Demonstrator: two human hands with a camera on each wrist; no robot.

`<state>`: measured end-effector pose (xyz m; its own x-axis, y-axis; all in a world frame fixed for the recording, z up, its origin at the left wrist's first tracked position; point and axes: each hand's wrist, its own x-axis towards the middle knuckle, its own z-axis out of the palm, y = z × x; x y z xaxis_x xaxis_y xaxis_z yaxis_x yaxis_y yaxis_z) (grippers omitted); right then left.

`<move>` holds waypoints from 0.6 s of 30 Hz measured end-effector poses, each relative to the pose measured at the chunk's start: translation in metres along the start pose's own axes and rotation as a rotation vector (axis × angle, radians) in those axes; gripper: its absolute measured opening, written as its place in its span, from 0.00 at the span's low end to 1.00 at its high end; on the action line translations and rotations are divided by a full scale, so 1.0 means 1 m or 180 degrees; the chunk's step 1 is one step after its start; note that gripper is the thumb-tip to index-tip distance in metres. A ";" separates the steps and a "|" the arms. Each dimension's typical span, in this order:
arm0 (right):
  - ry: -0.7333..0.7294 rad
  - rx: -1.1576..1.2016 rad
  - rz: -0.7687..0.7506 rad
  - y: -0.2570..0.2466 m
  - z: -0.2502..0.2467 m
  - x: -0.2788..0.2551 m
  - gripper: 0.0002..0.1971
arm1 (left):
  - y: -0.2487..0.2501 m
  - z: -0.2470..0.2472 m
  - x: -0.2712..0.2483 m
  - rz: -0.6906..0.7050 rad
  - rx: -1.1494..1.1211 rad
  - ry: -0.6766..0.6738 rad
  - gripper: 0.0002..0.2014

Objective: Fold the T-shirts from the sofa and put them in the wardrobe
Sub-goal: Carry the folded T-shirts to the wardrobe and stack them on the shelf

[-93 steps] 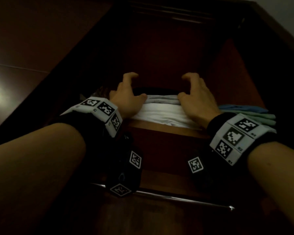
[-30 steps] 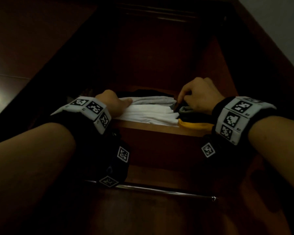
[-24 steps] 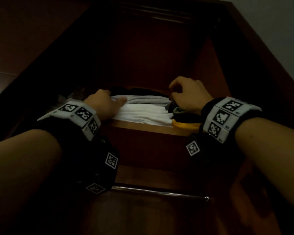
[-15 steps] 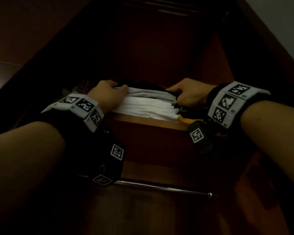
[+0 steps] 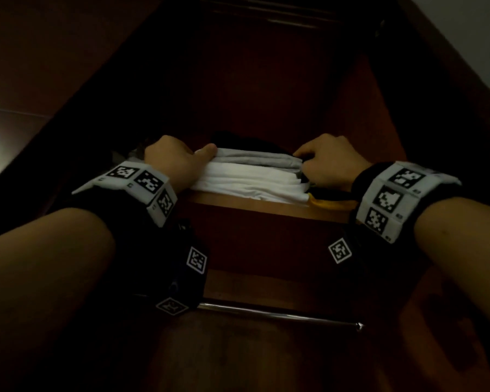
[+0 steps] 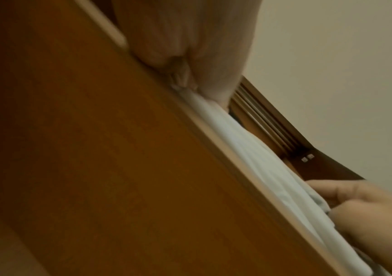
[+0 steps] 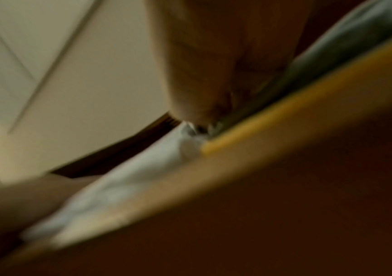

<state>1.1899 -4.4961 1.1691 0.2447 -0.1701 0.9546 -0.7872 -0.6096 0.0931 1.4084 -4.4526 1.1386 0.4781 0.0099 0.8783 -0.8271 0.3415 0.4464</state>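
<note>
A stack of folded T-shirts (image 5: 252,178), white below, grey above and a dark one on top, lies on a high wardrobe shelf (image 5: 266,206). My left hand (image 5: 176,162) grips the stack's left end with its thumb on the grey shirt. My right hand (image 5: 327,162) grips the right end, fingers curled into the layers. In the left wrist view the white stack (image 6: 261,164) runs along the shelf edge (image 6: 190,115) between both hands. The right wrist view is blurred and shows white cloth (image 7: 143,168) on the shelf.
A yellow garment (image 5: 331,202) and darker folded clothes lie right of the stack, partly hidden by my right wrist. A metal hanging rail (image 5: 280,315) crosses below the shelf. Dark wardrobe walls (image 5: 379,108) close in on both sides.
Three seconds ago both hands lay open on the stack. Since then both have curled round its ends, the right after picking at clothes beside it, and the stack now looks taller.
</note>
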 end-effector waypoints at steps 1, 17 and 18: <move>-0.0090 0.0126 0.0082 -0.002 -0.004 -0.001 0.17 | 0.000 -0.001 -0.001 0.0039 -0.0041 -0.0070 0.27; 0.0208 -0.0449 -0.0722 -0.022 0.018 -0.036 0.28 | 0.004 -0.003 -0.023 0.1701 0.0282 0.0261 0.25; 0.0225 -0.0624 -0.0793 -0.024 0.021 -0.043 0.28 | 0.004 -0.002 -0.027 0.2025 0.0571 0.0212 0.26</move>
<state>1.2101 -4.4911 1.1201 0.4090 0.0240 0.9122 -0.8038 -0.4638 0.3725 1.3927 -4.4499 1.1159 -0.1071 0.2180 0.9700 -0.9877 0.0882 -0.1289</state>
